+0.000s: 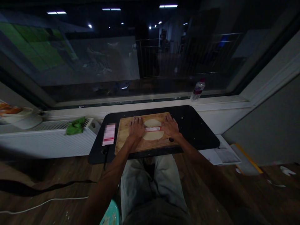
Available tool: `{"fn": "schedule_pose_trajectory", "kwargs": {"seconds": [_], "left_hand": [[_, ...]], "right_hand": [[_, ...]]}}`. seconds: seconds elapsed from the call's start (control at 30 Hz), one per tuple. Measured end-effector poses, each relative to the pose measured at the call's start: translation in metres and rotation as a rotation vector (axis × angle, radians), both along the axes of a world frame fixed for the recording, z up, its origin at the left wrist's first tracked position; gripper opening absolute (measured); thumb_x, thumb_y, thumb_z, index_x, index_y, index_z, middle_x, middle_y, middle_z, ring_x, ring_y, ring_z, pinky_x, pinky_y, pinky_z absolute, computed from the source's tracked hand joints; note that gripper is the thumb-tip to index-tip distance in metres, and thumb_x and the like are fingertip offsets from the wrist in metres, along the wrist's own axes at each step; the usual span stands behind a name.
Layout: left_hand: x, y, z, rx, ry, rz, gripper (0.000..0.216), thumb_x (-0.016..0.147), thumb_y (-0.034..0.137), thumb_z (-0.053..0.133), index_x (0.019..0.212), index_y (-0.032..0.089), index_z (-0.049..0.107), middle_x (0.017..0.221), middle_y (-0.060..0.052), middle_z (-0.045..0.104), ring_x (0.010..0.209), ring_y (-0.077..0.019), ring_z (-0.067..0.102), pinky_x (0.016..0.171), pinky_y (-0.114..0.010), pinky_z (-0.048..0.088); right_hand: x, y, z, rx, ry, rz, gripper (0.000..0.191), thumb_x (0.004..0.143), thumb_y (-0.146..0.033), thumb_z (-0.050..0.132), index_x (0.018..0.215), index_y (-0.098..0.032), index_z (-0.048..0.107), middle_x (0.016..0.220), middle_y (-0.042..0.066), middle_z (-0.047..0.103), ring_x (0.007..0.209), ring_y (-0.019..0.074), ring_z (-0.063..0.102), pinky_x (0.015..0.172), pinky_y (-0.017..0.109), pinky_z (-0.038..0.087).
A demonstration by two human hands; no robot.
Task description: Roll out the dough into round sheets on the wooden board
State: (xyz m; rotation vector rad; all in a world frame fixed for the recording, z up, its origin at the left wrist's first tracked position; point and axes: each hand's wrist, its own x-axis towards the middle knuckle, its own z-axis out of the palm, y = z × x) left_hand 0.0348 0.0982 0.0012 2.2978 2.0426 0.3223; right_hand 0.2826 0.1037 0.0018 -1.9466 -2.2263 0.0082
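Note:
A round, flat sheet of pale dough (153,135) lies on a wooden cutting board (123,137). Across it runs a slim red-and-white printed roller (152,129), its ends hidden under my hands. My left hand (137,127) rests palm down over the left end, with fingers stretched forward and slightly apart. Over the right end lies my right hand (170,125), also palm down, its fingers extended toward the window. Neither hand visibly wraps its fingers around the roller.
The board sits on a black tabletop (197,128). A blurred pink-and-white packet (109,134) lies left of it. A bottle (198,90) stands on the windowsill, a green cloth (75,126) hangs over the radiator (58,142), and a teal basin (112,214) is below.

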Motion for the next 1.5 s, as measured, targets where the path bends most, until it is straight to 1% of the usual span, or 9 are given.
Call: {"fn": "schedule_pose_trajectory", "kwargs": {"seconds": [0.07,0.17,0.33,0.47,0.63,0.97,1.2,1.33,1.5], "left_hand": [[0.0,-0.011,-0.001,0.025,0.005,-0.011,0.064,0.114,0.03,0.038,0.173,0.009,0.049,0.18,-0.024,0.05,0.173,-0.0396,0.039,0.139,-0.063,0.035],[-0.001,-0.027,-0.002,0.071,0.015,-0.023,0.06,0.115,0.03,0.037,0.17,0.011,0.054,0.178,-0.021,0.054,0.172,-0.0374,0.043,0.138,-0.06,0.037],[-0.003,-0.046,-0.006,0.155,0.022,-0.053,0.057,0.116,0.03,0.036,0.163,0.012,0.063,0.173,-0.018,0.061,0.17,-0.0362,0.047,0.136,-0.059,0.041],[-0.005,-0.059,-0.012,0.23,-0.024,-0.078,0.055,0.117,0.031,0.036,0.159,0.014,0.068,0.169,-0.015,0.066,0.168,-0.0366,0.05,0.136,-0.06,0.042],[-0.007,-0.074,-0.019,0.276,-0.064,-0.116,0.054,0.117,0.03,0.038,0.159,0.016,0.069,0.167,-0.012,0.068,0.166,-0.0354,0.052,0.141,-0.06,0.037],[-0.01,-0.086,-0.027,0.307,-0.06,-0.14,0.053,0.117,0.03,0.041,0.163,0.022,0.066,0.173,-0.009,0.063,0.169,-0.0334,0.048,0.142,-0.061,0.035],[-0.013,-0.096,-0.029,0.334,-0.07,-0.159,0.051,0.118,0.032,0.042,0.162,0.022,0.067,0.17,-0.01,0.066,0.17,-0.0345,0.046,0.143,-0.063,0.035],[-0.013,-0.102,-0.03,0.35,-0.079,-0.165,0.051,0.118,0.032,0.042,0.161,0.023,0.067,0.169,-0.01,0.067,0.169,-0.0346,0.049,0.142,-0.064,0.036],[-0.013,-0.109,-0.03,0.347,-0.089,-0.173,0.049,0.118,0.032,0.043,0.158,0.024,0.069,0.167,-0.01,0.069,0.166,-0.0341,0.053,0.143,-0.064,0.035]], "right_hand": [[-0.002,-0.012,0.0,0.04,-0.015,-0.002,0.064,0.113,-0.029,0.041,0.171,-0.004,0.053,0.176,0.027,0.052,0.171,0.0371,0.041,0.137,0.055,0.033],[-0.006,-0.029,0.002,0.082,-0.027,-0.014,0.064,0.112,-0.028,0.04,0.169,-0.004,0.056,0.175,0.026,0.054,0.17,0.0365,0.042,0.137,0.055,0.032],[-0.009,-0.051,0.005,0.099,-0.038,-0.038,0.062,0.114,-0.027,0.038,0.168,-0.002,0.056,0.174,0.025,0.057,0.17,0.034,0.043,0.138,0.052,0.031],[-0.008,-0.067,-0.002,0.137,0.007,-0.039,0.061,0.114,-0.026,0.036,0.165,-0.004,0.06,0.173,0.024,0.058,0.169,0.034,0.045,0.139,0.052,0.031],[-0.006,-0.085,-0.016,0.2,0.061,-0.038,0.061,0.115,-0.027,0.034,0.167,-0.007,0.06,0.171,0.02,0.062,0.168,0.034,0.046,0.141,0.054,0.027],[-0.003,-0.096,-0.035,0.356,0.067,0.001,0.057,0.116,-0.028,0.039,0.164,-0.011,0.065,0.16,0.02,0.071,0.161,0.0352,0.053,0.141,0.06,0.025],[-0.002,-0.108,-0.042,0.403,0.088,0.013,0.057,0.115,-0.03,0.041,0.165,-0.014,0.064,0.159,0.019,0.072,0.16,0.0353,0.053,0.142,0.061,0.024],[0.001,-0.114,-0.044,0.416,0.109,0.036,0.056,0.115,-0.029,0.042,0.164,-0.015,0.066,0.16,0.016,0.072,0.16,0.0354,0.052,0.142,0.061,0.023],[0.003,-0.119,-0.047,0.442,0.11,0.051,0.054,0.115,-0.029,0.045,0.163,-0.016,0.066,0.158,0.016,0.074,0.155,0.0346,0.058,0.141,0.059,0.024]]}}
